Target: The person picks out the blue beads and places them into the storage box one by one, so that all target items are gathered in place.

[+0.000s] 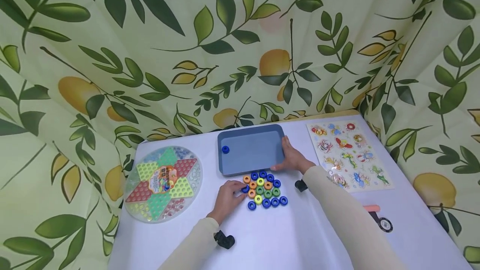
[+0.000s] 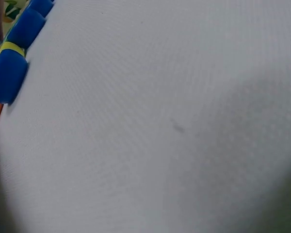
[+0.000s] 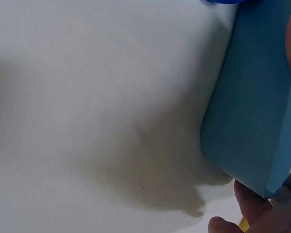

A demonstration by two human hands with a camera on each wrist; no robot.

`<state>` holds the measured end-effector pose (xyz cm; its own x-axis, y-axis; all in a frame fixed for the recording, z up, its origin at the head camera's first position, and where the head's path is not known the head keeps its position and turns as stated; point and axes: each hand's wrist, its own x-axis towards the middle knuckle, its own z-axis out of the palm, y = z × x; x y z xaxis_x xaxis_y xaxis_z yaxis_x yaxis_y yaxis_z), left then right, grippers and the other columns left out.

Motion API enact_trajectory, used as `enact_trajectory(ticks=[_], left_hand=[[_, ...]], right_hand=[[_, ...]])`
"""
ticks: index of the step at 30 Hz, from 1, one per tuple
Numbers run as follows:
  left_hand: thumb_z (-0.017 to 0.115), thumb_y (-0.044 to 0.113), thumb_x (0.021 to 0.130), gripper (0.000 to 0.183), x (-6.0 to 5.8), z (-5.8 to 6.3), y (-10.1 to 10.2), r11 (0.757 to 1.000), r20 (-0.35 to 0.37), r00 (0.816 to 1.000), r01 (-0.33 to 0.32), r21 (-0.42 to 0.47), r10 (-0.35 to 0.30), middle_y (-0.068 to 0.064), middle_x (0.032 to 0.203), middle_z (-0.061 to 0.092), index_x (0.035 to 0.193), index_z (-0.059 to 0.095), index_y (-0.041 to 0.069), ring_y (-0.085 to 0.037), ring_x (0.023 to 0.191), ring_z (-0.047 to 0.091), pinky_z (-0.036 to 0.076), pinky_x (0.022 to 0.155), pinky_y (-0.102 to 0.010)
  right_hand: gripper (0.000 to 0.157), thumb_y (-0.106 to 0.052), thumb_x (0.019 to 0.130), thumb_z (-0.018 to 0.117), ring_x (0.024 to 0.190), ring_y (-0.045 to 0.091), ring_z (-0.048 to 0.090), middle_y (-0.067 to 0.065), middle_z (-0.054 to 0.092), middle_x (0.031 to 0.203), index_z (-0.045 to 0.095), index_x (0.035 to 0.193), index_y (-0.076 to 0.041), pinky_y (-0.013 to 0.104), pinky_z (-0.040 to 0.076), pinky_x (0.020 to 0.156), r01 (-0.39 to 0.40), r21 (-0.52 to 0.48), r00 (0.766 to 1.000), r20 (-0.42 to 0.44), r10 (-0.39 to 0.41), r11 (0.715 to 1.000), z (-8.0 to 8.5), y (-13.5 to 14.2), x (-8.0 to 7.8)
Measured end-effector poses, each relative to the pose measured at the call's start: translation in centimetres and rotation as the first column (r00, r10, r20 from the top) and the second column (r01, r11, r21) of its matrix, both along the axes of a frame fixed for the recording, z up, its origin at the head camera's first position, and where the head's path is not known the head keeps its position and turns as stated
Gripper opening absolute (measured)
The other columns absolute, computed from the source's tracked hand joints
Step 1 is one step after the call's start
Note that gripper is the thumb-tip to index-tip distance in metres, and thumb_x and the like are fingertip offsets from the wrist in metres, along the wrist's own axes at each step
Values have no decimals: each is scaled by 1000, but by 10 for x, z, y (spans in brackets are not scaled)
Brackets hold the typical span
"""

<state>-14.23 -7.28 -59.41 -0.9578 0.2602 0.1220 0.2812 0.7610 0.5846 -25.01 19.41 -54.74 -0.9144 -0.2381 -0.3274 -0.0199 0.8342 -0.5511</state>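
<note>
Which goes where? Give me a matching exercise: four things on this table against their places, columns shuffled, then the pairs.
Things:
1. round Chinese checkers board in clear plastic
2. blue rectangular plastic tray
3. wooden insect peg puzzle board
4. single blue ring

Places:
A. inside the tray, near its left wall
B. far right of the table
C. far left of the table
D. centre, gripped at its right edge by the right hand

Pairs: 1-C, 2-D, 3-B, 4-A
</note>
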Motion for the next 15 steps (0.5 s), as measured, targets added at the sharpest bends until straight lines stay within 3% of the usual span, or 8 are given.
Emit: enact_trajectory(ticks=[4, 9, 13, 15], left_hand=[[76, 26, 76, 30, 1, -7, 0, 1000, -6, 1000, 0, 7, 0, 5, 102, 71, 104, 72, 16, -11, 96, 62, 51, 85, -30], [75, 24, 76, 27, 2, -7, -2, 1000, -35, 999, -11, 6, 11, 6, 101, 70, 103, 72, 17, -10, 97, 63, 51, 87, -30], [74, 23, 78, 26, 0, 5, -4, 998, -47, 998, -27, 50, 29, 7, 104, 69, 104, 71, 19, -11, 100, 64, 52, 88, -29], [74, 22, 79, 27, -7, 15, -4, 994, -50, 998, -42, 103, 47, 5, 107, 68, 105, 70, 17, -13, 103, 64, 52, 89, -30]], right_hand=[[132, -54, 64, 78, 144, 36, 4, 19, -12, 155, -9, 147, 0, 45, 16, 117, 3, 2, 1000, -27, -3, 1000, -4, 2, 3], [132, -52, 63, 79, 144, 36, 4, 19, -11, 155, -8, 147, 0, 45, 15, 117, 18, -30, 999, -38, -19, 999, -4, 1, 4], [132, -50, 64, 80, 144, 35, 3, 19, -12, 155, -9, 147, 1, 45, 14, 118, 21, -35, 999, -27, -22, 999, -4, 0, 4], [132, -50, 64, 80, 144, 35, 3, 19, -12, 155, -9, 147, 1, 44, 14, 118, 24, -33, 999, -34, -25, 999, -5, 0, 3]])
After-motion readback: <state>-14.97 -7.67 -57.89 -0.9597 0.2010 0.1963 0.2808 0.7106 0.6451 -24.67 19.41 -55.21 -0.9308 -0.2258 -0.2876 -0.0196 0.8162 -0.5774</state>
